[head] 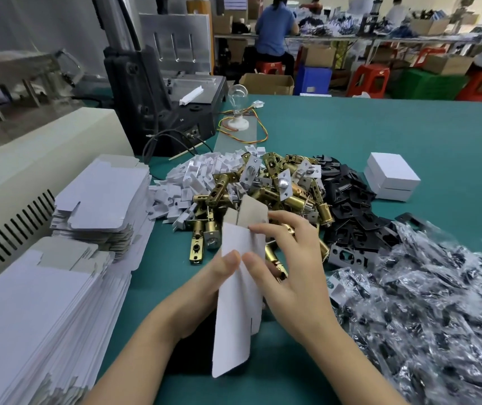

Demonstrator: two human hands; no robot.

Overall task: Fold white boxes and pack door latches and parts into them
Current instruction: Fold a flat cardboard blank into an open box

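- The half-opened white box (pixel 238 302) stands on end over the near part of the green bench (pixel 365 127), held between both hands, with its brown inner flaps poking up at the top.
- The left hand (pixel 201 287) pinches the front panel, thumb on the white face and the rest hidden behind.
- The right hand (pixel 292 267) grips the box's right edge, its fingers (pixel 272 229) curled onto the card just below the flaps.
- Brass door latches (pixel 275 185) are heaped just behind the box, black plates (pixel 348 206) beside them, and bagged parts (pixel 426 302) near the right forearm.
- If the thumbs press off the crease, I'd expect the panel to buckle and the box to come out crooked.
- The right hand is close to the latch heap, so a wide swing could knock latches in among the bags.
- The flat blanks (pixel 99 197) on the left are loosely stacked, and a nudge from the left elbow might slide them.
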